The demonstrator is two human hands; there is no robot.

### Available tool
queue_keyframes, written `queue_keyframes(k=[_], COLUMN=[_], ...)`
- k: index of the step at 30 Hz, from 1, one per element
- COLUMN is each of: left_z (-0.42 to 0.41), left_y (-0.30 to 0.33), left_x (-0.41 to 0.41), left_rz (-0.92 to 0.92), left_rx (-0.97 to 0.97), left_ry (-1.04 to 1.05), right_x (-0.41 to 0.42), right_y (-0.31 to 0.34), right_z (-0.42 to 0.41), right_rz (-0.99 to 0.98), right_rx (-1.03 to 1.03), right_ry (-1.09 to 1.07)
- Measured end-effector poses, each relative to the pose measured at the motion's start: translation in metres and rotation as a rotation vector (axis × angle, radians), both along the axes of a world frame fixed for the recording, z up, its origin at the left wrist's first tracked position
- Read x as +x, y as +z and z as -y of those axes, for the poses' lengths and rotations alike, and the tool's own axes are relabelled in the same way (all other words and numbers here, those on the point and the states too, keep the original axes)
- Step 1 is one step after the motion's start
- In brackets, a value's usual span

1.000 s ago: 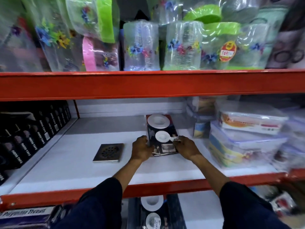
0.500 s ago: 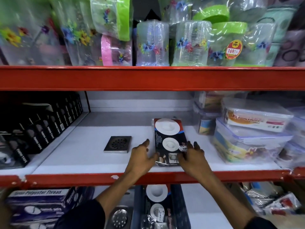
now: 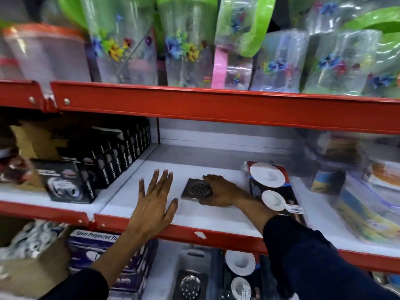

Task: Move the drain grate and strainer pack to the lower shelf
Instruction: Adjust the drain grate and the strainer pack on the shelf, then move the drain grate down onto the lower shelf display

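A square metal drain grate (image 3: 194,188) lies flat on the white middle shelf (image 3: 218,217). My right hand (image 3: 221,190) rests over its right edge, thumb at the front and fingers curled round the far corner. The strainer pack (image 3: 273,187), dark card with two white round strainers, lies on the same shelf just right of that hand, partly under my forearm. My left hand (image 3: 154,199) hovers left of the grate with fingers spread, holding nothing.
Black boxed goods (image 3: 104,163) fill the shelf's left section. Clear plastic food containers (image 3: 368,191) crowd the right. Below the red front rail (image 3: 194,232), the lower shelf holds another grate (image 3: 190,284), a strainer pack (image 3: 241,269) and thread boxes (image 3: 95,241).
Both hands have left the strainer pack. The right hand moved left onto the drain grate; the left hand moved left and spread wide. The view has shifted left.
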State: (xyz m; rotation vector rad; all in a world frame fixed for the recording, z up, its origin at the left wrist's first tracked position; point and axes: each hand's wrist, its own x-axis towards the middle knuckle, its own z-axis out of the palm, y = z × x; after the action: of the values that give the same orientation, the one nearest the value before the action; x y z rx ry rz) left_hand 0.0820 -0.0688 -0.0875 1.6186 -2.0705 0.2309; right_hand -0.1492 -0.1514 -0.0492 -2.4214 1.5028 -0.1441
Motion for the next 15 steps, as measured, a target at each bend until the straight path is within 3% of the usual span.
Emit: queue_keyframes(k=[7,11,15], left_z=[0.006,0.005,0.004], left_y=[-0.009,-0.008,-0.005], left_x=[0.008,0.009,0.007], left_rz=[-0.071,-0.13,-0.151], left_rx=[0.05,0.055,0.095], left_ry=[-0.016,-0.007,0.017], right_x=[0.011,0.005,-0.008], right_y=[-0.002,0.006,0.016], right_z=[0.022,0.005,-0.05], right_rz=[-0.091,0.018,0.143], right_rx=[-0.03,-0.098,-0.318], right_ry=[-0.009,-0.024,-0.004])
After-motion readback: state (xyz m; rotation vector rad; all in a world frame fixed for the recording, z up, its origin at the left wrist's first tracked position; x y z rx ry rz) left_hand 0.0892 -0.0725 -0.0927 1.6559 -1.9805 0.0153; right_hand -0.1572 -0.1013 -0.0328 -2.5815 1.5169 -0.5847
